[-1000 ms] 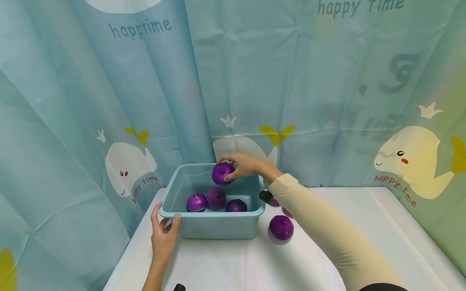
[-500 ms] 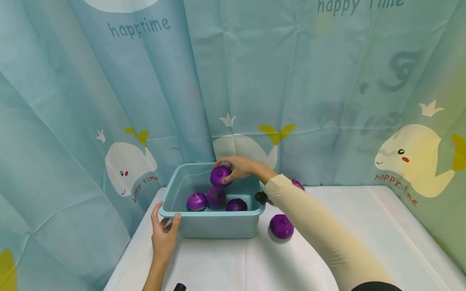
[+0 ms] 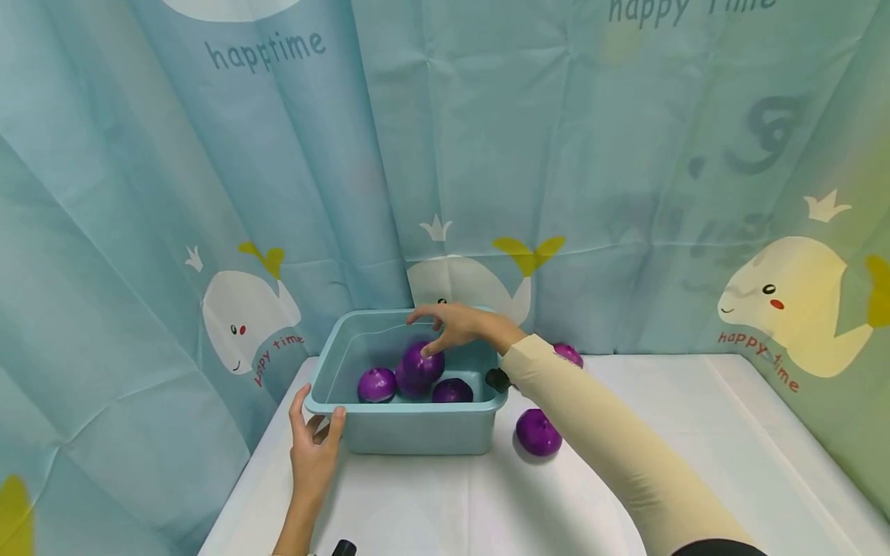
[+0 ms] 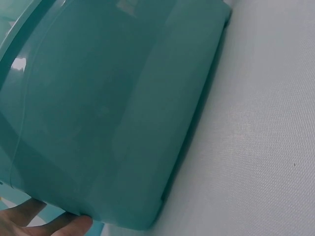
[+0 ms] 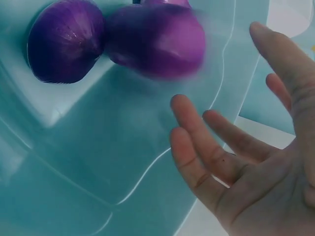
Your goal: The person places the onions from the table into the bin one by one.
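A teal plastic basin point(image 3: 417, 440) stands on the white table and holds three purple onions point(image 3: 376, 384). My right hand point(image 3: 434, 328) hovers over the basin with its fingers spread and nothing in them. Just under its fingertips a purple onion point(image 3: 419, 364) sits on top of another one. The right wrist view shows this hand point(image 5: 231, 123) open above that blurred onion point(image 5: 157, 39) and a second onion point(image 5: 64, 42). My left hand point(image 3: 316, 421) grips the basin's front-left corner, thumb over the rim. Its fingers point(image 4: 44, 221) show under the basin wall point(image 4: 108, 108) in the left wrist view.
Two more purple onions lie on the table: one point(image 3: 538, 432) right of the basin, one point(image 3: 568, 354) farther back by the curtain. A blue whale-print curtain point(image 3: 208, 193) closes in the back and left. The white tablecloth point(image 4: 261, 147) stretches to the right.
My right hand has let go of the onion it held over the basin. The onion has dropped onto the others inside. The left hand has stayed on the basin corner.
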Motion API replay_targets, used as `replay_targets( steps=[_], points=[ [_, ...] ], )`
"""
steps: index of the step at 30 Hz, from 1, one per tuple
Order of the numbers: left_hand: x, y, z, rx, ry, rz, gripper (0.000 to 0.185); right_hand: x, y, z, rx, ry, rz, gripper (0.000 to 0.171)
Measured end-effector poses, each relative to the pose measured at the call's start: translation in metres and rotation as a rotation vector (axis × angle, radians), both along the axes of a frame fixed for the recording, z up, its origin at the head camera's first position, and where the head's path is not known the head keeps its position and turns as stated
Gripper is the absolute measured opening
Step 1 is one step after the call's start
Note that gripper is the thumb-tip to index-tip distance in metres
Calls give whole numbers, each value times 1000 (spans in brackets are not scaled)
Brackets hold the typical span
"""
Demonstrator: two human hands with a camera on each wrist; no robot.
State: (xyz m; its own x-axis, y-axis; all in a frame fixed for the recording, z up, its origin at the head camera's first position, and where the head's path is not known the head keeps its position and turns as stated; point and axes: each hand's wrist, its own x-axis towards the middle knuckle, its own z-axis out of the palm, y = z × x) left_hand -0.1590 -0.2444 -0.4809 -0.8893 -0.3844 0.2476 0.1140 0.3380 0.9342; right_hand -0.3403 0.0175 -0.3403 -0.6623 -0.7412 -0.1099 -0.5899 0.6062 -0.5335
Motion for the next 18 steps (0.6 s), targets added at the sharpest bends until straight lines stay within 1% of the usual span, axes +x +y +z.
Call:
replay_targets(
  steps=[4, 7, 11, 14, 18],
  points=[
    [0, 0, 0, -1, 4, 0, 75, 1, 1, 1, -5, -62, -4, 70],
    [0, 0, -1, 1, 4, 0, 74, 1, 2, 1, -5, -73, -1, 69],
    [-1, 0, -1, 2, 3, -3, 74, 1, 6, 3, 4, -9, 26, 67],
    [-1, 0, -1, 3, 5, -2, 74, 0, 10, 6, -17, 40, 42, 64],
    [0, 0, 0, -8, -6, 4, 74, 1, 20, 12, -53, 73, 42, 65]
  ],
)
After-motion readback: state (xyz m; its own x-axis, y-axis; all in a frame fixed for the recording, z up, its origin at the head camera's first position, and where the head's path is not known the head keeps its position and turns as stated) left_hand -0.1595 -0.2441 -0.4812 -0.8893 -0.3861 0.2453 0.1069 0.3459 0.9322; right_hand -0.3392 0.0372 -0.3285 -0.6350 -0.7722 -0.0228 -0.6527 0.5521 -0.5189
